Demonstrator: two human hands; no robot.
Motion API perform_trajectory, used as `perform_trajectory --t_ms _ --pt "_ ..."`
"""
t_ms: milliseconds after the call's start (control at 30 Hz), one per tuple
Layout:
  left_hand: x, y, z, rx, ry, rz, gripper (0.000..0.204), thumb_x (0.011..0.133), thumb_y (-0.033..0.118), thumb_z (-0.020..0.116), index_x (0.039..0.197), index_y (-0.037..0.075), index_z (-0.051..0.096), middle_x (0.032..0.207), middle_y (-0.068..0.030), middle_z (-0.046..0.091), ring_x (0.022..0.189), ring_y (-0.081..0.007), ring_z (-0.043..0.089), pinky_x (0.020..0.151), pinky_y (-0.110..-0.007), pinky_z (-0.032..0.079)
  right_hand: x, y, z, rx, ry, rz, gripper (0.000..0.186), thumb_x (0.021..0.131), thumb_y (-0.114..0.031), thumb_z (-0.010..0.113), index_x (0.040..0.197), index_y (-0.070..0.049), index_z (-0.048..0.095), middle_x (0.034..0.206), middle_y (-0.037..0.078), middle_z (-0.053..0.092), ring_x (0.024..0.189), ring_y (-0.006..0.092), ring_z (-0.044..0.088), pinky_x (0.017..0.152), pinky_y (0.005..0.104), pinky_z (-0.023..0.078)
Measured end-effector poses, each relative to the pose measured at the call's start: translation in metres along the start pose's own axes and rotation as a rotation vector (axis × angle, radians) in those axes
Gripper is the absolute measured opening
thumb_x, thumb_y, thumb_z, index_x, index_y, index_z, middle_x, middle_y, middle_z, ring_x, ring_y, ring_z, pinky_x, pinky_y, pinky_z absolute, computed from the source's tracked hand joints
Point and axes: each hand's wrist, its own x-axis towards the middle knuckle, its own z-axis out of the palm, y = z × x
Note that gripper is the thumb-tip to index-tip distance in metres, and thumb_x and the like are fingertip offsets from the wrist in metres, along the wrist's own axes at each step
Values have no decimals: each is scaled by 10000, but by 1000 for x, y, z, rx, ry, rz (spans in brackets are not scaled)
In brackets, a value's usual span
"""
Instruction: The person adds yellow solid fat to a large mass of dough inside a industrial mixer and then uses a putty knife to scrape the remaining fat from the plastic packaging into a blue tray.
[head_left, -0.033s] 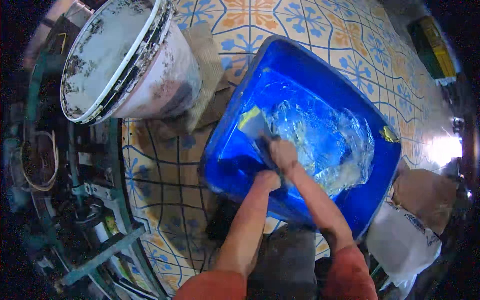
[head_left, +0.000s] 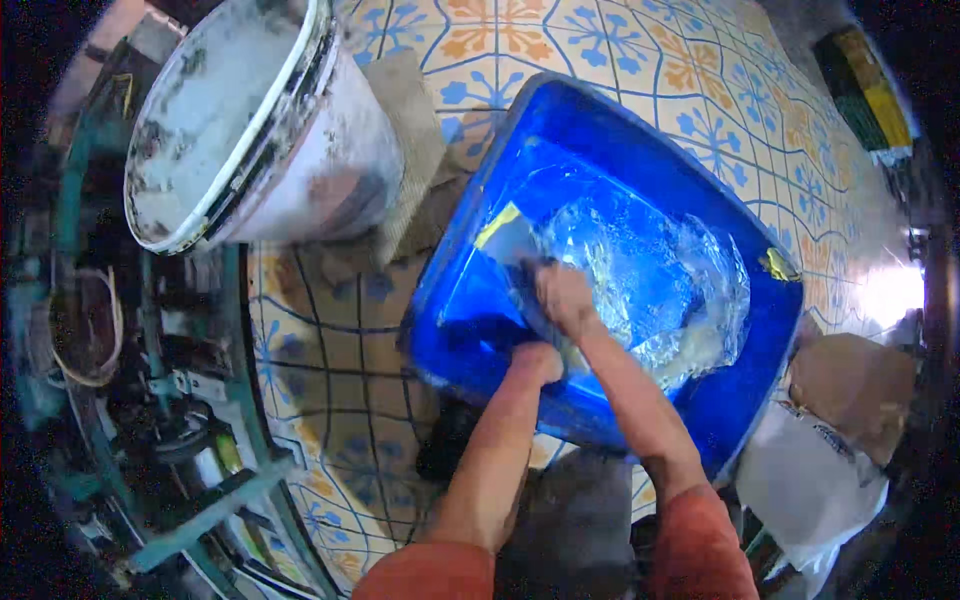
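Observation:
A blue plastic tub (head_left: 640,160) lies before me, with crumpled, glossy clear material (head_left: 700,290) in it; I cannot tell exactly what it is. My right hand (head_left: 565,300) is closed on a long, dark-handled tool (head_left: 508,238) whose wide grey end has a yellow edge and rests inside the tub's left part. Lower down, toward the tub's near side, my left hand (head_left: 540,362) is closed at the same tool's lower end. Its fingers are partly hidden and blurred.
A smeared white bucket (head_left: 340,160) stands at upper left on cardboard (head_left: 410,110), over patterned floor tiles (head_left: 600,40). A green metal frame (head_left: 210,505) fills the left side. A pale sack (head_left: 800,480) and brown package (head_left: 850,390) lie lower right; a yellow-and-green object (head_left: 865,90) is upper right.
My right hand and the tool have shifted very slightly left. The view has shifted a little and is more blurred; both hands keep their grip.

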Motion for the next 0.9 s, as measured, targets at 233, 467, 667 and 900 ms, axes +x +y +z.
perform_trajectory --t_ms 233,467,667,900 --pt "-40 17 -57 -301 -521 -251 257 790 328 490 782 145 670 739 -64 654 657 -203 616 613 -398 481 -39 13 -42 38 195 201 467 827 -98 461 1272 -228 515 738 192 606 657 350 628 572 468 489" --pt "-27 35 -46 66 -302 -75 218 742 256 566 845 112 693 869 -110 677 805 -231 643 715 -390 491 26 2 -3 50 62 199 509 856 -164 477 1348 -267 397 747 197 629 687 362 638 602 472 507" --pt "-43 37 -58 -142 -444 -136 296 795 294 496 769 56 670 744 -110 671 654 -239 648 610 -384 504 -29 10 -86 407 409 474 501 768 -463 653 970 -13 567 743 195 644 672 382 631 586 476 488" --pt "-62 65 -77 -697 -399 21 446 934 436 387 974 27 563 693 -65 575 555 -169 558 515 -319 468 -187 0 -45 1025 209 1139 487 756 -486 677 819 -17 561 634 78 585 454 181 530 444 343 415"
